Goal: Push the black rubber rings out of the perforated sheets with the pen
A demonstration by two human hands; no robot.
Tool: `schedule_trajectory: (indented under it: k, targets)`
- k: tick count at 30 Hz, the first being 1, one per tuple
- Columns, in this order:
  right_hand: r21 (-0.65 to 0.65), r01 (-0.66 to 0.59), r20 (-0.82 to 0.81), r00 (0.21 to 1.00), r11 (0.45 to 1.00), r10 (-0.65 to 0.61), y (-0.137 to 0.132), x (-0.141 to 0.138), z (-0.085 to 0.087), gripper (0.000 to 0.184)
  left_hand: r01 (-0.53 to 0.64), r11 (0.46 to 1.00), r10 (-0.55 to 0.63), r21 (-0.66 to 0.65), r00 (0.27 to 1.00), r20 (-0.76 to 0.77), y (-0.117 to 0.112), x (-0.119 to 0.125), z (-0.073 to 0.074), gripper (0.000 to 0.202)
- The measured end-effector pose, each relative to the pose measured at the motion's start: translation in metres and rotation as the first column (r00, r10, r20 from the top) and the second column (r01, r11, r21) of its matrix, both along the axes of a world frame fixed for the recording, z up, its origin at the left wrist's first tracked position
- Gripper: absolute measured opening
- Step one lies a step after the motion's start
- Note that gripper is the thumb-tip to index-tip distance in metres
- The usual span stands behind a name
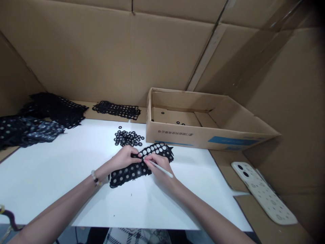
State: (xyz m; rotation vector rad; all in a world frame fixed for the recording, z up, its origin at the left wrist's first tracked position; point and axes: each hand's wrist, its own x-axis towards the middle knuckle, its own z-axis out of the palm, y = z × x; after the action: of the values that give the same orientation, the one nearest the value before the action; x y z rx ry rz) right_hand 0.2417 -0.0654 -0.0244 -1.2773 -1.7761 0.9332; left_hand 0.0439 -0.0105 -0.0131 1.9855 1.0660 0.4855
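Note:
A black rubber-like sheet (130,173) with rows of round holes and ring shapes lies slantwise on the white table. Over its middle, my left hand (125,157) has thumb and forefinger closed on the sheet; whether a ring is between them I cannot make out. My right hand (159,166) grips a slim white pen-like stick (165,172), its tip down at the sheet close to my left fingertips. Along the sheet's far edge the holes show white through. Just beyond my left hand is a loose pile of small black rings (128,138).
An open cardboard box (177,134) with a few black rings inside stands at the back right. Black sheets (53,108) are heaped at the left, and a holed strip (118,109) lies at the back. A phone in a pale case (264,193) is at the right. Cardboard walls surround the table.

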Motion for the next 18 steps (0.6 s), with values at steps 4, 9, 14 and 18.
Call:
schedule_trajectory:
  k: [4,9,14,18]
  targets:
    - [0.068,0.000,-0.004,1.000,0.998,0.000,0.001,-0.002,-0.006,0.012,-0.086,0.996,0.086,0.013,0.996,-0.001,0.001,0.001,-0.003,0.020]
    - [0.068,0.013,0.003,1.000,0.998,-0.013,0.004,-0.003,-0.001,0.012,-0.142,0.989,0.138,0.048,0.988,0.068,0.000,0.004,-0.011,0.015]
    - [-0.003,0.051,-0.027,0.998,0.999,-0.051,0.001,-0.002,0.011,0.013,-0.129,0.990,0.127,0.053,0.991,0.042,-0.001,0.005,-0.004,0.023]
    - [-0.021,0.089,-0.022,0.996,0.996,-0.090,0.000,-0.003,0.011,0.014,0.042,0.999,-0.041,-0.023,0.999,0.019,-0.001,0.000,0.008,0.031]
